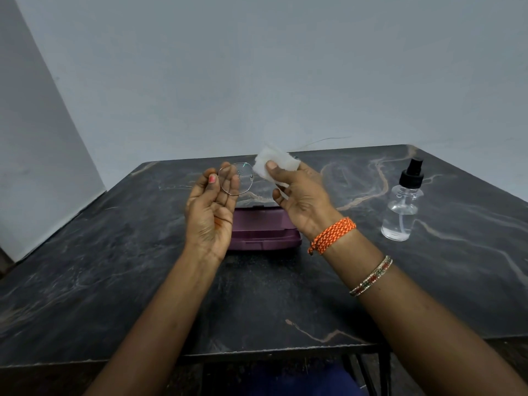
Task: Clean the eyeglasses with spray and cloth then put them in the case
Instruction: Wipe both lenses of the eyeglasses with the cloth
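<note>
Thin-rimmed eyeglasses (pixel 243 178) are held up above the table by my left hand (pixel 213 207), fingers pinching the left lens rim. One clear lens shows; the other lens sits under a white cloth (pixel 273 162). My right hand (pixel 300 195) grips that cloth, thumb pressed on it, right beside the visible lens. A thin temple arm sticks out to the left of my left hand. Below both hands a purple glasses case (pixel 263 230) lies closed on the table. A clear spray bottle (pixel 404 201) with a black pump stands upright to the right, untouched.
The dark marbled table (pixel 114 267) has its front edge near my body and its back edge against a pale wall (pixel 257 67). An orange braided band and bangles circle my right wrist. A thin wire lies along the table's far edge.
</note>
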